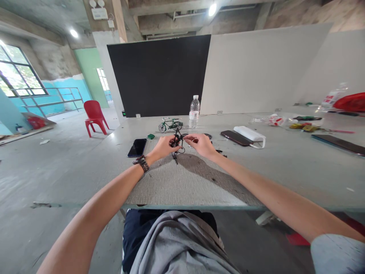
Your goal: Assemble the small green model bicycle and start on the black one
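Note:
A small black model bicycle frame (177, 137) is gripped in my left hand (167, 146), which wears a dark watch at the wrist. From the right, my right hand (201, 144) reaches in with thumb and forefinger pinched beside the frame. Whatever small part those fingertips may hold is too small to name. A loose model wheel (208, 136) lies just behind my right hand. Small dark parts (219, 151) rest on the table by the right wrist. Farther back stands a green model bicycle (170, 125) on two wheels.
A clear water bottle (194, 112) stands behind the hands. Left lies a phone (137, 147), near a small green piece (151, 136). On the right are another phone (236, 137), a white power bank (249, 135) and a dark flat device (339, 144). A black panel (159, 76) rises behind the table.

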Demonstrator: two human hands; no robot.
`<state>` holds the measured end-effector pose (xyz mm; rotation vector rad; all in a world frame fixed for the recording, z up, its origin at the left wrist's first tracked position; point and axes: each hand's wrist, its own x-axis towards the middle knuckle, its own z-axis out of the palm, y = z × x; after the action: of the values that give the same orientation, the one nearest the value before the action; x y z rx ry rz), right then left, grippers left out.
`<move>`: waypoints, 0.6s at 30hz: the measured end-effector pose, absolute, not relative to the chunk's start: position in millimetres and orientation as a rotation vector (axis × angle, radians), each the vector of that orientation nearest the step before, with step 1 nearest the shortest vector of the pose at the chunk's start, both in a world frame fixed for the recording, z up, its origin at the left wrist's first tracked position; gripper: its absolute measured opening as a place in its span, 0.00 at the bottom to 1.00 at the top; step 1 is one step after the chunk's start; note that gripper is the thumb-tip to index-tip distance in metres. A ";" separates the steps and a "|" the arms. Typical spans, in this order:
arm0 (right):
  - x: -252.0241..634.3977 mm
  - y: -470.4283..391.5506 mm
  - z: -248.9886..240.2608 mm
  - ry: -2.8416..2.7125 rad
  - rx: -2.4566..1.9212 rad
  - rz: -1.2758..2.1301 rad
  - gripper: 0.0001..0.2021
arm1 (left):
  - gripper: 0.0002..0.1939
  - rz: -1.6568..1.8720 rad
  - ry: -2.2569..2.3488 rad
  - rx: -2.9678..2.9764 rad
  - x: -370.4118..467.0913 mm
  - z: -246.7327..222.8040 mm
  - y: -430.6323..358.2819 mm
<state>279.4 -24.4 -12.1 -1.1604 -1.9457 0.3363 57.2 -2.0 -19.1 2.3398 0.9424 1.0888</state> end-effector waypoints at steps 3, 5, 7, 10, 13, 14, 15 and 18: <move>278.0 -25.1 -12.2 -1.937 -1.172 0.338 0.18 | 0.12 1.085 0.975 2.382 58.6 -20.3 -3.0; 277.6 -24.5 -13.1 -1.946 -1.191 0.318 0.18 | 0.12 1.065 1.003 2.447 59.2 -20.9 -3.4; 277.7 -23.3 -14.6 -1.946 -1.214 0.304 0.18 | 0.12 1.035 1.013 2.517 59.5 -21.3 -3.5; 278.7 -20.8 -17.5 -1.926 -1.220 0.290 0.16 | 0.11 1.027 1.012 2.570 59.6 -21.1 -4.0; 280.2 -18.6 -20.1 -1.932 -1.177 0.281 0.15 | 0.11 1.042 1.042 2.578 59.5 -19.4 -5.9; 280.5 -18.0 -20.8 -1.935 -1.157 0.281 0.15 | 0.11 1.040 1.057 2.580 59.4 -18.6 -6.8; 280.8 -17.6 -21.4 -1.936 -1.137 0.280 0.15 | 0.10 1.034 1.072 2.585 59.1 -17.8 -7.8; 280.7 -16.7 -23.1 -1.941 -1.108 0.263 0.16 | 0.10 1.002 1.110 2.636 58.0 -16.3 -9.8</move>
<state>280.7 -16.7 -23.1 -1.1076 -1.9407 0.2626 58.0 -9.8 -16.3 2.6361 1.1103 1.0020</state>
